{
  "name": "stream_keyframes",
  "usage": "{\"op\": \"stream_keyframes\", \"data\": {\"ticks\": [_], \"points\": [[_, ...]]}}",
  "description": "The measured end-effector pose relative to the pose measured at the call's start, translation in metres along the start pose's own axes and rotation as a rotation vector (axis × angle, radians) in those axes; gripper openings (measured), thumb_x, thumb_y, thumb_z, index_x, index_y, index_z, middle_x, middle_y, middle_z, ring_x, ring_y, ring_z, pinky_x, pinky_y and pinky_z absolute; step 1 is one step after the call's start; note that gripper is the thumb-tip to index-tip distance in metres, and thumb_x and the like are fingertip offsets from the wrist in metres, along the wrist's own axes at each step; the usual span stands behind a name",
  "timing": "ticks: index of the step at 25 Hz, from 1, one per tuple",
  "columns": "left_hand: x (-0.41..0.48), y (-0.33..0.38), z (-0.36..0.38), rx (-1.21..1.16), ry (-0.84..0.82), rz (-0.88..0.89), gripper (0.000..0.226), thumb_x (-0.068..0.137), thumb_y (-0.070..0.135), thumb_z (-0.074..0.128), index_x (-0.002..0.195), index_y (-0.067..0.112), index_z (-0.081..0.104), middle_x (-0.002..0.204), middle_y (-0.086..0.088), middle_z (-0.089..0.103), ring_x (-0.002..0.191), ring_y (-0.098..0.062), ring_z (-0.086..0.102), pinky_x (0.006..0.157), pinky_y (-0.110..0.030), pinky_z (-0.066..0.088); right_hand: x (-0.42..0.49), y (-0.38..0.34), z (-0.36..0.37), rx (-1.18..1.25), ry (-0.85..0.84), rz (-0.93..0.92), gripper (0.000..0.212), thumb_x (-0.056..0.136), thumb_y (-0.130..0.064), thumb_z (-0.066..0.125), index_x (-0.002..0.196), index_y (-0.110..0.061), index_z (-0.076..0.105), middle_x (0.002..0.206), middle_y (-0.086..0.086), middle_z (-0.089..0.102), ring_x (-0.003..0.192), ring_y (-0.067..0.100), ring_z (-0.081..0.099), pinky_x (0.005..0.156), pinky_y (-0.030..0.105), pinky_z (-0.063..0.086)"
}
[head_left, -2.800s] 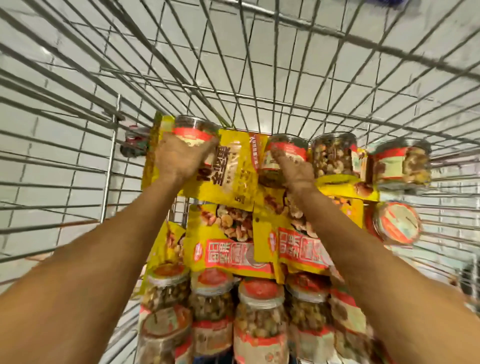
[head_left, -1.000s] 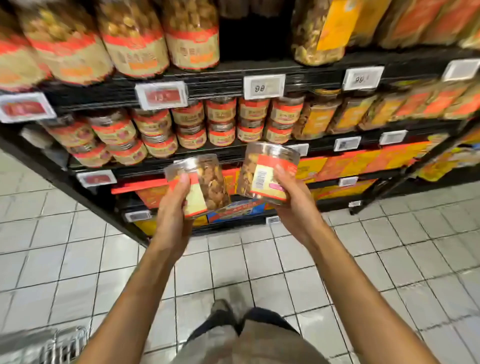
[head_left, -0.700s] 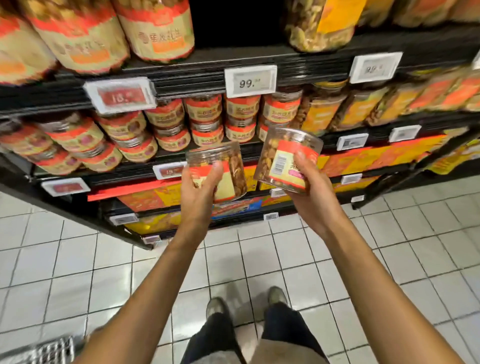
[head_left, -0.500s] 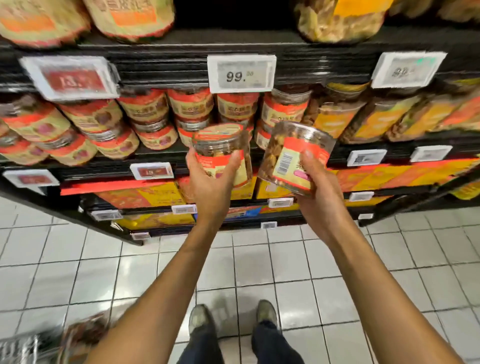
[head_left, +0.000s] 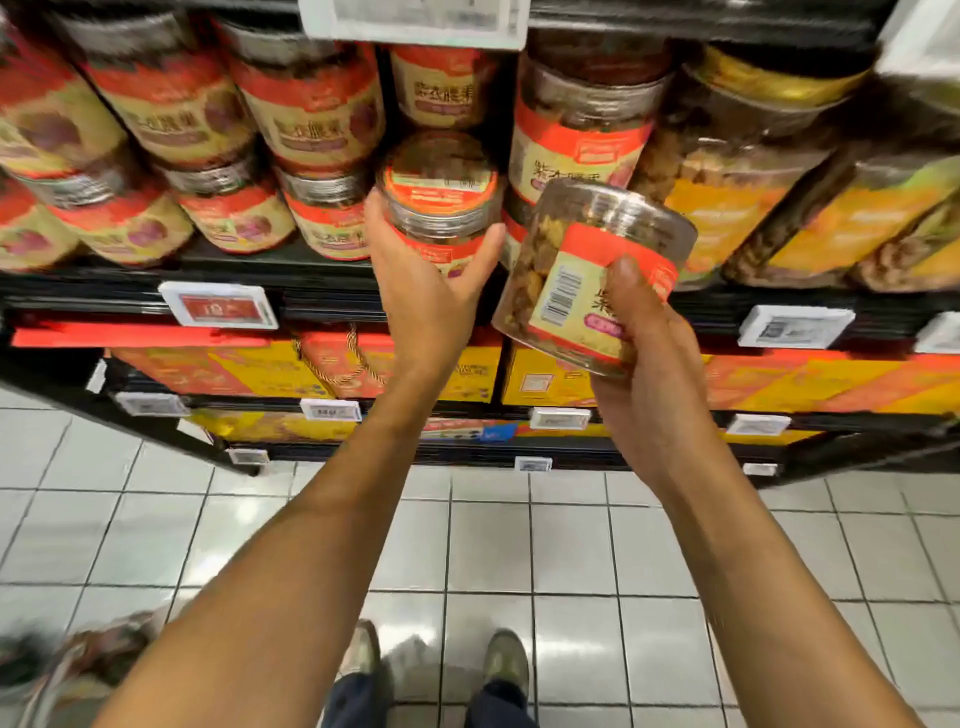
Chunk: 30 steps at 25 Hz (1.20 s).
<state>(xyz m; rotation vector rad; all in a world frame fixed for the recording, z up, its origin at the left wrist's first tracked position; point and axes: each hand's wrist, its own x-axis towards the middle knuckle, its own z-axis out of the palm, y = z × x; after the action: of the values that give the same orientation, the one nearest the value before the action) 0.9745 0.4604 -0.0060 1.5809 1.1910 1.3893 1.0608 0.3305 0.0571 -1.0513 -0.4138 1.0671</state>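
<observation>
price tag (head_left: 415, 21) cut by top edge, print blurred, left hand (head_left: 426, 296) — fingers hidden behind jar (head_left: 441, 192)

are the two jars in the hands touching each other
Apart. The head view shows a strip of shelved jar between the left-hand jar and the right-hand jar.
</observation>
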Motion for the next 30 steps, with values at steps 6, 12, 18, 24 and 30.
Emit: {"op": "stream_keyframes", "data": {"ticks": [6, 12, 18, 24, 30], "points": [[-0.013, 0.002, -0.006, 0.154, 0.000, 0.023, 0.098, 0.074, 0.040, 0.075, 0.140, -0.009, 0.021, 0.137, -0.026, 0.032, 0.131, -0.033, 0.034, 0.112, -0.041, 0.030, -0.002, 0.002, 0.001, -0.061, -0.026, 0.023, 0.043, 0.072, -0.036, 0.064, 0.108, -0.013, 0.060, 0.092, -0.003, 0.074, 0.094, 0.015, 0.070, 0.075, 0.024, 0.055], [-0.078, -0.026, -0.051, 0.646, -0.225, 0.567, 0.067, 0.087, 0.027, 0.062, 0.136, -0.008, 0.031, 0.137, -0.036, 0.036, 0.132, -0.042, 0.036, 0.110, -0.045, 0.034, -0.006, 0.001, -0.001, -0.025, 0.006, 0.006, 0.080, 0.056, -0.046, 0.069, 0.123, -0.006, 0.052, 0.098, 0.000, 0.073, 0.099, 0.016, 0.068, 0.080, 0.026, 0.055], [-0.045, -0.014, -0.029, 0.895, -0.299, 0.578, 0.071, 0.085, 0.033, 0.068, 0.134, -0.010, 0.040, 0.135, -0.040, 0.038, 0.127, -0.050, 0.040, 0.103, -0.053, 0.040, -0.005, 0.009, -0.003, -0.037, 0.010, -0.019, 0.064, 0.063, -0.043, 0.069, 0.116, -0.010, 0.056, 0.096, -0.001, 0.074, 0.098, 0.016, 0.068, 0.081, 0.027, 0.055], [-0.050, 0.020, -0.063, 0.085, -0.200, -0.033, 0.032, 0.097, 0.024, 0.045, 0.119, 0.005, 0.060, 0.116, -0.008, 0.059, 0.110, -0.018, 0.056, 0.096, -0.029, 0.044, -0.007, 0.023, 0.001, -0.204, 0.063, -0.011, 0.059, 0.057, -0.050, 0.072, 0.105, -0.019, 0.060, 0.093, -0.005, 0.074, 0.094, 0.012, 0.069, 0.082, 0.029, 0.053], [-0.043, 0.066, -0.080, -0.289, -0.370, -0.120, 0.066, 0.079, 0.059, 0.043, 0.131, 0.019, 0.041, 0.124, 0.002, 0.060, 0.118, -0.009, 0.056, 0.099, -0.031, 0.046, -0.013, 0.036, 0.042, -0.243, -0.192, -0.079, 0.049, 0.083, -0.059, 0.023, 0.116, -0.037, 0.051, 0.114, -0.017, 0.064, 0.111, -0.001, 0.058, 0.090, 0.016, 0.047]]}}
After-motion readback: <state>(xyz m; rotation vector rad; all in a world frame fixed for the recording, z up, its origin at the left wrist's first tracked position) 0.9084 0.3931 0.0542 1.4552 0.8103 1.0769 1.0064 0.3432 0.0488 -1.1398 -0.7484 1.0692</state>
